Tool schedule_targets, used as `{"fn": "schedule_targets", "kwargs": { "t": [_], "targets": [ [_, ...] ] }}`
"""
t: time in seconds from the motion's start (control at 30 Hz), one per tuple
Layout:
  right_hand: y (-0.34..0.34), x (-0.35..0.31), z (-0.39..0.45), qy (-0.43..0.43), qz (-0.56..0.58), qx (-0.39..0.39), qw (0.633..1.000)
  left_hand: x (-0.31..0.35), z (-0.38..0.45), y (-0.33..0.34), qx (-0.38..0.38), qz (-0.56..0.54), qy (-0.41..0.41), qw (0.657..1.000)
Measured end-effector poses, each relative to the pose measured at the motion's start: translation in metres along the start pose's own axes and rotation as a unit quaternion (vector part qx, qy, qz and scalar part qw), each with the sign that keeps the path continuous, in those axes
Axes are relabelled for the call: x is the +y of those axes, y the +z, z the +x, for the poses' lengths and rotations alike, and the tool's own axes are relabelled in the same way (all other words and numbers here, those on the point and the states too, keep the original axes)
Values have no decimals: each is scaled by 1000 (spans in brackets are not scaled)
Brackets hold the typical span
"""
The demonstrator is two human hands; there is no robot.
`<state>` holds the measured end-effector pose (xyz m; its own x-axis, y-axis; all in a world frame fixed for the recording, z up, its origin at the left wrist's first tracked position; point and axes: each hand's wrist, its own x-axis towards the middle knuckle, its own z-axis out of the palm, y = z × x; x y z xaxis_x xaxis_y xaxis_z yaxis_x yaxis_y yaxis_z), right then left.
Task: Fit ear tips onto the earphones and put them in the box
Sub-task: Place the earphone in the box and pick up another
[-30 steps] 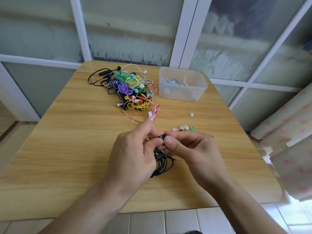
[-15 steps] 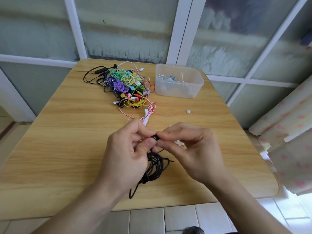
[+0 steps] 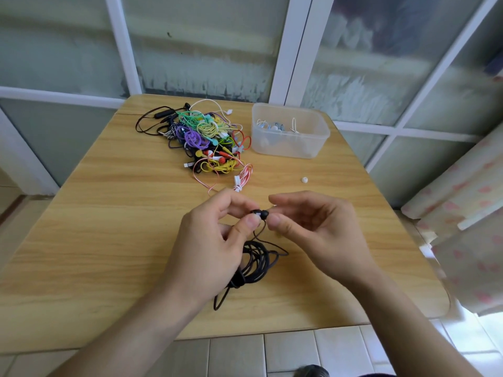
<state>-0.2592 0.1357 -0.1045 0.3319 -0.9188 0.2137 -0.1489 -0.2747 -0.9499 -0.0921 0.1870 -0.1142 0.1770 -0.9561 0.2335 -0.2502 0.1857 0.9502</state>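
Observation:
My left hand (image 3: 215, 240) pinches a black earbud (image 3: 260, 213) between thumb and forefinger, above the wooden table (image 3: 109, 227). Its coiled black cable (image 3: 255, 265) hangs from that hand onto the table. My right hand (image 3: 315, 229) sits just right of the earbud, thumb and forefinger curled and touching its black tip. A clear plastic box (image 3: 290, 130) at the back holds a few pale earphones. A pile of coloured earphones (image 3: 206, 140) lies left of the box. One white ear tip (image 3: 304, 180) lies loose behind my right hand.
A red-and-white striped earphone cable (image 3: 242, 176) trails from the pile toward my left hand. White window frames and frosted glass stand behind the table. A pink-patterned curtain (image 3: 468, 213) hangs at the right edge. Tiled floor shows below the table's near edge.
My right fingers have loosened and spread a little, so the black earbud now shows between the two hands. The loose ear tips near my right hand are now hidden behind it.

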Motion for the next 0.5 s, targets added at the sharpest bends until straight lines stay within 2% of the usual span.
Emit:
{"fn": "schedule_targets", "kwargs": {
  "t": [0.23,0.33,0.43,0.5],
  "targets": [
    [0,0,-2,-20,-47,-13,999,-3,0,3,10,9,-3,1000],
    [-17,3,5,-9,-115,55,992,-4,0,3,8,13,-14,1000],
    [-45,13,13,35,-255,144,956,-5,0,4,-2,21,-21,1000],
    [-58,19,16,74,-321,147,933,-6,0,5,-10,19,-30,999]
  ]
}}
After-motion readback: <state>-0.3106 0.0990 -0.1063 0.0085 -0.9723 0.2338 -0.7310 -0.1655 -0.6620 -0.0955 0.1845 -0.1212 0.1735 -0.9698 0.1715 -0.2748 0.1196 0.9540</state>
